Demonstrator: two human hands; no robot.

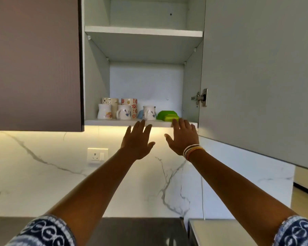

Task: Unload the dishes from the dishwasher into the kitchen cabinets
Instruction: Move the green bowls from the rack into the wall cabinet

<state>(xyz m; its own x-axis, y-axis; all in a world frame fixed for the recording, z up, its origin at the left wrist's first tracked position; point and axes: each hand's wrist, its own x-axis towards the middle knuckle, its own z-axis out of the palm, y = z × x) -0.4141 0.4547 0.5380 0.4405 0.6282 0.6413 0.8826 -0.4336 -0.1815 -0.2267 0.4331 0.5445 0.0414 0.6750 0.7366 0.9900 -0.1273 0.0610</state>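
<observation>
Both hands were spread, holding nothing; right hand [182, 134] sat just below green bowl [168, 115], left hand [137, 140] farther left.

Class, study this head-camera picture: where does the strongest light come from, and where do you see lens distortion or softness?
Head view: the brightest light is a warm strip under the cabinet, glowing on the marble wall behind both hands, left hand and right hand; the wide lens makes the open door and cabinet sides lean; the mugs look slightly soft.
</observation>
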